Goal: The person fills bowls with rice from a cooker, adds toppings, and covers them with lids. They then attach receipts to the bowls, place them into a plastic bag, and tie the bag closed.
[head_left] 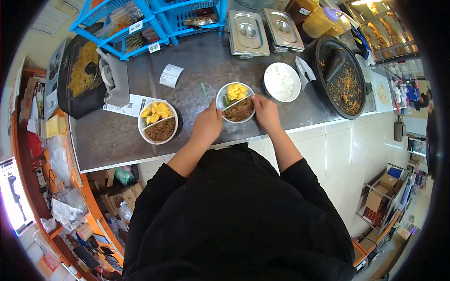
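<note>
My left hand (208,124) and my right hand (267,114) grip opposite sides of a round white divided food bowl (236,103) at the counter's near edge. Scrambled egg (237,91) and a little green food fill its upper part; brown shredded meat (239,110) fills the lower. To the left stands a similar divided bowl (162,122) of egg and shredded meat, untouched. A white bowl (298,86) of white, crumbly-looking food is just right of my right hand. Above my left hand lies a thin green-striped stick (204,91).
A receipt (170,76) and a printed sheet (133,104) lie on the dark counter (105,143). Behind are blue baskets (192,33) and lidded steel containers (248,35). A black pan (358,96) with food scraps stands right; a black tray of yellow food (65,100) stands left.
</note>
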A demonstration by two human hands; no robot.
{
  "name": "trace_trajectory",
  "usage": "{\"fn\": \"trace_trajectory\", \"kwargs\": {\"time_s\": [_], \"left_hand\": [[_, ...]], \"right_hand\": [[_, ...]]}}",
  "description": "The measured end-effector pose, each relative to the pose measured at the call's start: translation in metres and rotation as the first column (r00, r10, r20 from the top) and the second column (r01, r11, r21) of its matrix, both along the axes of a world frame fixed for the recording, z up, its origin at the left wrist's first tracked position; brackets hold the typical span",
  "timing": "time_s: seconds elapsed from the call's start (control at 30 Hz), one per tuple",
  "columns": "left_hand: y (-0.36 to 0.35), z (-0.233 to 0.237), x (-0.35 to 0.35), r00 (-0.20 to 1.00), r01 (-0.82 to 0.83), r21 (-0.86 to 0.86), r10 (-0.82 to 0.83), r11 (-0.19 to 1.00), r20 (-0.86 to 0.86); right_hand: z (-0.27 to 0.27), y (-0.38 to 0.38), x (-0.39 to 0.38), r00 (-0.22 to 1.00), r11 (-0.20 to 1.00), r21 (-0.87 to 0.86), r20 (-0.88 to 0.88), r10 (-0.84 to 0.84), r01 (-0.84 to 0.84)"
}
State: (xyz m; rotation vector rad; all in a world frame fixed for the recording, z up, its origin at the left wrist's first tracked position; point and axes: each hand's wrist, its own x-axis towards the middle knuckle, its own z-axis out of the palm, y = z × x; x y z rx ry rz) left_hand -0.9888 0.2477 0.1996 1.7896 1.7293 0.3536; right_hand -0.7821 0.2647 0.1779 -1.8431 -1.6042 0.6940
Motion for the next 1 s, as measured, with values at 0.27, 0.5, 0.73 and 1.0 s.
{"fn": "trace_trajectory", "kwargs": {"time_s": [0.27,0.5,0.73,1.0], "left_hand": [[-0.004,0.024,0.009,0.866,-0.270,-0.202,0.329,0.941,0.376],[0.035,0.052,0.089,0.706,-0.159,-0.202,0.254,0.966,0.661],[0.067,0.025,0.149,0.955,-0.128,0.255,0.049,0.958,0.293],[0.064,0.016,0.152,0.981,-0.139,0.266,0.097,0.954,0.168]], "right_hand": [[0.037,-0.005,0.005,0.987,0.986,-0.072,-0.072,0.143,-0.148],[0.073,0.009,0.088,0.988,0.999,0.033,-0.153,-0.031,0.036],[0.045,0.043,0.139,0.998,0.992,0.121,0.051,-0.025,0.018],[0.048,0.047,0.149,0.991,0.995,0.088,0.127,0.038,-0.049]]}}
